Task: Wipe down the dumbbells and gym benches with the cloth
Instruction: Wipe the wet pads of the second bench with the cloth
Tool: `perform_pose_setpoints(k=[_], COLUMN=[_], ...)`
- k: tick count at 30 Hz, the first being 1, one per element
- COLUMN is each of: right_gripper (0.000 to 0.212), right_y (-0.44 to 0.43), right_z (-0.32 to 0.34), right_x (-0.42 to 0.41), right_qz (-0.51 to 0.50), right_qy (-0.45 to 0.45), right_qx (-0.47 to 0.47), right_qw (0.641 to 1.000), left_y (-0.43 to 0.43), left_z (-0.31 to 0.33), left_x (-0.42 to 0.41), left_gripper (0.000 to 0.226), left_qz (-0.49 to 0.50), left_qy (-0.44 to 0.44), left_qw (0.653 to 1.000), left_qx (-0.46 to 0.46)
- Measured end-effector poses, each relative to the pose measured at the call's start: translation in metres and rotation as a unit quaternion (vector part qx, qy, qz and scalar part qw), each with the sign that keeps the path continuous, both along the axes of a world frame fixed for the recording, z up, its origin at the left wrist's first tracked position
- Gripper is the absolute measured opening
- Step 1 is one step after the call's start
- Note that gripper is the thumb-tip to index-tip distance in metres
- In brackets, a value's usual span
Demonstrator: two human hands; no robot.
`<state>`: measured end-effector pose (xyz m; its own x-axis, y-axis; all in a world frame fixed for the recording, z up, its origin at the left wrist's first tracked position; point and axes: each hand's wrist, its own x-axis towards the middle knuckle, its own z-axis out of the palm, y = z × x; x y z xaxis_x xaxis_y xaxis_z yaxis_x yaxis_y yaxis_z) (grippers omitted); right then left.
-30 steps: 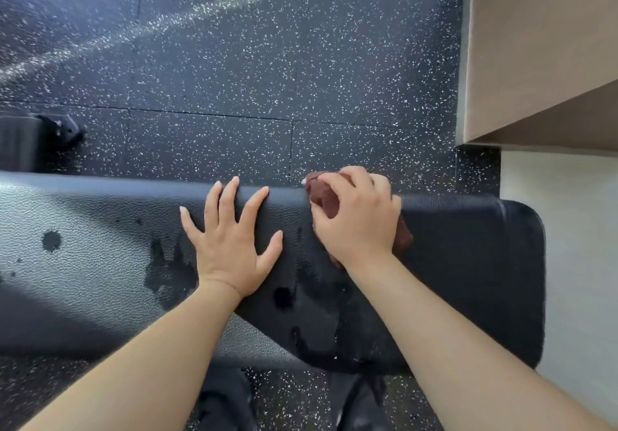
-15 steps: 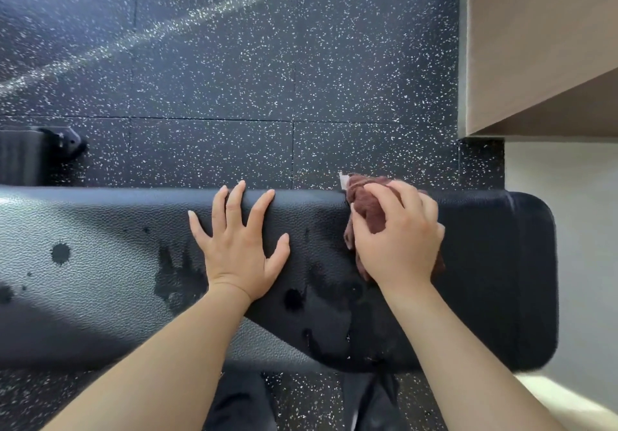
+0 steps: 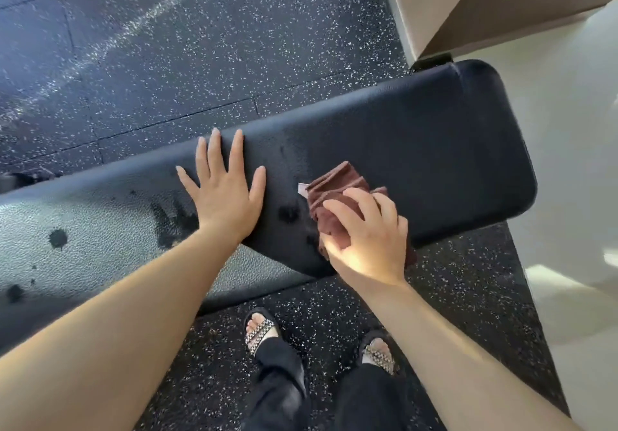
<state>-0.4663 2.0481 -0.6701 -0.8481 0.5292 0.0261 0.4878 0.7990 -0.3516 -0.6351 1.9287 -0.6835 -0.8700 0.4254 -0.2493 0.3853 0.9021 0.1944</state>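
Note:
A black padded gym bench (image 3: 434, 149) runs across the view, tilted up to the right, with dark wet spots and smears on its left half. My left hand (image 3: 224, 193) lies flat on the pad, fingers spread and straight. My right hand (image 3: 368, 240) grips a folded brown cloth (image 3: 337, 189) against the pad near its front edge, fingers curled over the cloth. No dumbbells are visible.
Black speckled rubber floor (image 3: 200, 45) surrounds the bench. A beige wall corner (image 3: 468, 2) and a pale floor (image 3: 568, 196) lie at the right. My sandalled feet (image 3: 264, 333) stand just in front of the bench.
My right hand has drawn the cloth from the far edge of the pad toward the near edge. The view has tilted and my feet have come into sight. My left hand stays flat.

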Motion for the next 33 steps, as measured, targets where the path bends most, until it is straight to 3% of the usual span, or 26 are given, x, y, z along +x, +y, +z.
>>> perform_pose_setpoints(k=[4, 10, 14, 20, 24, 26, 30, 33], right_gripper=[0.030, 0.029, 0.031, 0.028, 0.033, 0.030, 0.031, 0.035], right_y=[0.018, 0.065, 0.035, -0.039, -0.021, -0.010, -0.030, -0.070], right_z=[-0.006, -0.016, -0.016, -0.017, -0.024, -0.026, -0.024, -0.019], right_x=[0.039, 0.075, 0.061, 0.033, 0.047, 0.052, 0.040, 0.016], right_qz=[0.038, -0.037, -0.082, 0.004, 0.022, -0.021, -0.111, -0.043], right_qy=[0.014, 0.038, 0.070, 0.103, 0.095, 0.093, 0.105, 0.090], right_qx=[0.007, 0.019, 0.011, -0.016, 0.021, 0.029, 0.008, -0.006], right_qw=[0.999, 0.998, 0.994, 0.995, 0.995, 0.995, 0.988, 0.995], left_y=[-0.017, -0.026, -0.025, -0.030, -0.057, -0.082, -0.118, -0.122], left_z=[-0.002, -0.007, -0.008, -0.007, -0.001, -0.001, -0.004, -0.006], left_x=[0.048, 0.101, 0.102, 0.097, 0.080, 0.068, 0.056, 0.055], left_gripper=[0.065, 0.067, 0.066, 0.065, 0.057, 0.053, 0.054, 0.055], left_qz=[-0.058, -0.097, -0.082, -0.105, -0.179, -0.197, -0.145, -0.133], left_qy=[0.014, 0.047, 0.068, 0.059, 0.059, 0.069, 0.073, 0.074], left_qw=[0.998, 0.994, 0.994, 0.992, 0.982, 0.978, 0.986, 0.986], left_qx=[0.021, 0.004, 0.015, 0.034, 0.032, 0.013, 0.039, 0.067])
